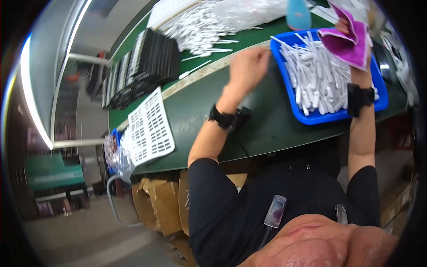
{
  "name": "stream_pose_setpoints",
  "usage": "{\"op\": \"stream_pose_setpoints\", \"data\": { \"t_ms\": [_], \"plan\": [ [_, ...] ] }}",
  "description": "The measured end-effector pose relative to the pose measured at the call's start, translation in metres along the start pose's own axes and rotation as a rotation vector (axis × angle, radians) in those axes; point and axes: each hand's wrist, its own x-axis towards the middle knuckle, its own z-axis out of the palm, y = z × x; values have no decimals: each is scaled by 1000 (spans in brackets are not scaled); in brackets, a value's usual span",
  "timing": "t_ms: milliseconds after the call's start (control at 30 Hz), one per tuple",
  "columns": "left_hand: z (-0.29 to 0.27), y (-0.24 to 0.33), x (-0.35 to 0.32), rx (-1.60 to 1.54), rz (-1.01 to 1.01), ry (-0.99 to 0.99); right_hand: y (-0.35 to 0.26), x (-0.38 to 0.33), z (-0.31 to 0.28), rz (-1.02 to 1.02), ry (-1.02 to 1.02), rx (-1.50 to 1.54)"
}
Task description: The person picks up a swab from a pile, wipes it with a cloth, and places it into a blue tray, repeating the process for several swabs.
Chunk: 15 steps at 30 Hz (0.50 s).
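Magenta folded cloth [349,42] sat pinched in the right hand [344,26] over the blue plastic tray [338,116] of white sticks [311,75], ready for wiping; the left hand [247,66] curled loosely beside the tray.

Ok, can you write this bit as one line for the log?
left hand: by blue tray | right hand: holds purple cloth | tray: white sticks
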Motion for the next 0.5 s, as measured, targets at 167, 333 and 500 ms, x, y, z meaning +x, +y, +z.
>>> {"op": "stream_pose_setpoints", "data": {
  "t_ms": [167, 333, 500],
  "plan": [
    [-80, -144, -14, 1023, -317, -2, 30, 3, 19, 66, 33, -103],
    [-116, -222, -47, 1075, -279, -144, 39, 2, 26, 118, -55, -258],
    [-113, -202, -44, 833, -177, -89, 72, -4, 72, -30, 222, -522]
  ]
}}
